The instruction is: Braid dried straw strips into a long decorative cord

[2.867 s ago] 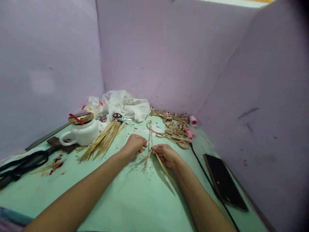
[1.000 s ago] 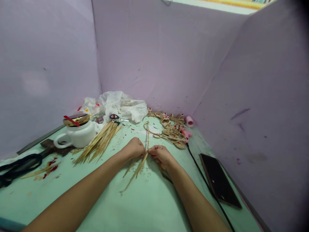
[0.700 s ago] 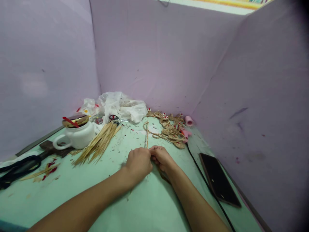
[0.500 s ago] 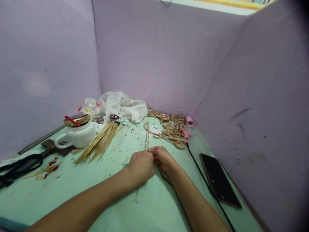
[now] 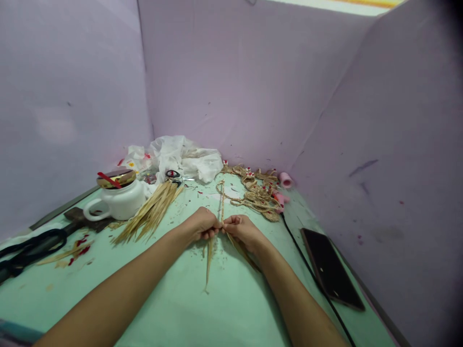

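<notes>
A thin braid of straw-coloured fibre (image 5: 223,202) runs straight away from me over the pale green table. At its near end my left hand (image 5: 205,224) and my right hand (image 5: 240,230) meet, both pinching the fibre strands with their fingertips. Loose strands (image 5: 209,265) hang down below my left hand. Another flat strand (image 5: 244,253) trails under my right hand toward the wrist. Beyond, a heap of coiled braided rope (image 5: 260,197) lies near the back wall, with small red and white bits on it.
On the left are a bundle of dry straw strips (image 5: 150,212), a white mug (image 5: 125,201) with a gold lid, a hammer-like tool (image 5: 77,219) and black-handled scissors (image 5: 32,250). White plastic bags (image 5: 184,156) sit behind. To the right are a pink glue gun (image 5: 280,201), its black cord and a phone (image 5: 331,267).
My left hand has turned from a closed fist over the strands to a fingertip pinch beside my right hand. The loose strands below now show more. My right hand has barely moved.
</notes>
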`<control>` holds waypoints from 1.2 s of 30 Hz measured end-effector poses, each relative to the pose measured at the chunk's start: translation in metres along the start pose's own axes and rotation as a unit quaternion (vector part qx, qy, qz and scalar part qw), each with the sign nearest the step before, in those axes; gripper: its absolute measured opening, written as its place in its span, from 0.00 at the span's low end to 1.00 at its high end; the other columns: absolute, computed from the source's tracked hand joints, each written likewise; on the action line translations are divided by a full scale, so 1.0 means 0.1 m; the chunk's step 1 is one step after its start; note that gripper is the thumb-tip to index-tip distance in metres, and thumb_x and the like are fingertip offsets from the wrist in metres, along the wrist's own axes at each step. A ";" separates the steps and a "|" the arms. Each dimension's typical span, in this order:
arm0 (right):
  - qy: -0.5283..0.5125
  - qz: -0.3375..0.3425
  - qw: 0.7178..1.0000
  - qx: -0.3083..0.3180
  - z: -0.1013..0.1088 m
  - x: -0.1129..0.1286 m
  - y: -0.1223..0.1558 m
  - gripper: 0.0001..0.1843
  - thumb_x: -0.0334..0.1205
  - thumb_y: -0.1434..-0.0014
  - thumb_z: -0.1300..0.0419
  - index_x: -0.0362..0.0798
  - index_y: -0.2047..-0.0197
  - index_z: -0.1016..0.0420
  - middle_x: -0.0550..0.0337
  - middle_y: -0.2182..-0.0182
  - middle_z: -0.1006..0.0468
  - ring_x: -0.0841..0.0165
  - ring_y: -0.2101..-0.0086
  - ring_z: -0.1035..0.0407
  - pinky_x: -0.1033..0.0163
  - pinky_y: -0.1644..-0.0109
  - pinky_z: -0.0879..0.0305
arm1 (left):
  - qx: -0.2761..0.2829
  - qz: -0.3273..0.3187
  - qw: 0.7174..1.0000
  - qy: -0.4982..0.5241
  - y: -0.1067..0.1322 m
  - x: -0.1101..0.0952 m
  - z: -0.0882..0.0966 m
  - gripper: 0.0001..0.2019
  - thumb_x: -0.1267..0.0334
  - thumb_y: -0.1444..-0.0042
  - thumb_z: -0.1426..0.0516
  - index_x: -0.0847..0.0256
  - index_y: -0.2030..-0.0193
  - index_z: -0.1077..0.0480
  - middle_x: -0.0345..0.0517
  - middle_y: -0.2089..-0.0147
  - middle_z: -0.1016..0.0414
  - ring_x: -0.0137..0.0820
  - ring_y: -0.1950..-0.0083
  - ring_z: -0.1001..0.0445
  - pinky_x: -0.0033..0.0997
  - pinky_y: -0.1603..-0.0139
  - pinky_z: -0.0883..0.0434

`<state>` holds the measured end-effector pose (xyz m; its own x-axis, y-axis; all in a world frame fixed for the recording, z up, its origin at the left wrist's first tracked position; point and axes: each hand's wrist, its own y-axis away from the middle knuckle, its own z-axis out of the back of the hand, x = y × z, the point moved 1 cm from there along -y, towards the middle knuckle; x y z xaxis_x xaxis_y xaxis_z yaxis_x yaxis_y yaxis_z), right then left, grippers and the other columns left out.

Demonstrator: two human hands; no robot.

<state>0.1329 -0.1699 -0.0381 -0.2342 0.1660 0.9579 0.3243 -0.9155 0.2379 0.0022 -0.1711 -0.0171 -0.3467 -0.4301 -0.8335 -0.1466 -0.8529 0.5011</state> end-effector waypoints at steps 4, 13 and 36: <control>0.252 0.083 0.958 -0.105 0.01 0.07 0.05 0.05 0.33 0.58 0.45 0.43 0.78 0.29 0.60 0.82 0.29 0.75 0.80 0.41 0.70 0.76 0.50 | -0.066 -0.029 0.994 -0.085 0.03 -0.06 -0.04 0.08 0.73 0.65 0.48 0.64 0.89 0.42 0.35 0.94 0.50 0.21 0.90 0.51 0.23 0.87 0.55; 0.423 0.060 0.892 -0.147 -0.15 0.31 0.32 0.09 0.34 0.57 0.46 0.44 0.79 0.24 0.55 0.82 0.26 0.73 0.81 0.41 0.67 0.78 0.54 | -0.075 -0.034 0.996 -0.021 0.01 0.00 -0.10 0.09 0.72 0.65 0.47 0.63 0.89 0.44 0.36 0.93 0.48 0.21 0.90 0.50 0.23 0.88 0.55; -0.060 -0.084 0.992 -0.073 -0.10 0.13 0.09 0.10 0.31 0.59 0.44 0.43 0.86 0.40 0.67 0.91 0.40 0.81 0.89 0.53 0.72 0.87 0.64 | -0.034 -0.112 0.981 -0.156 0.03 -0.03 0.12 0.02 0.71 0.68 0.48 0.66 0.84 0.34 0.36 0.89 0.44 0.21 0.86 0.47 0.23 0.84 0.50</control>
<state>0.1236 -0.1792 -0.0250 -0.1592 0.3550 0.9212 0.1513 -0.9133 0.3781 -0.0080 -0.1690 -0.0104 -0.5818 -0.1278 -0.8032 -0.1932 -0.9376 0.2891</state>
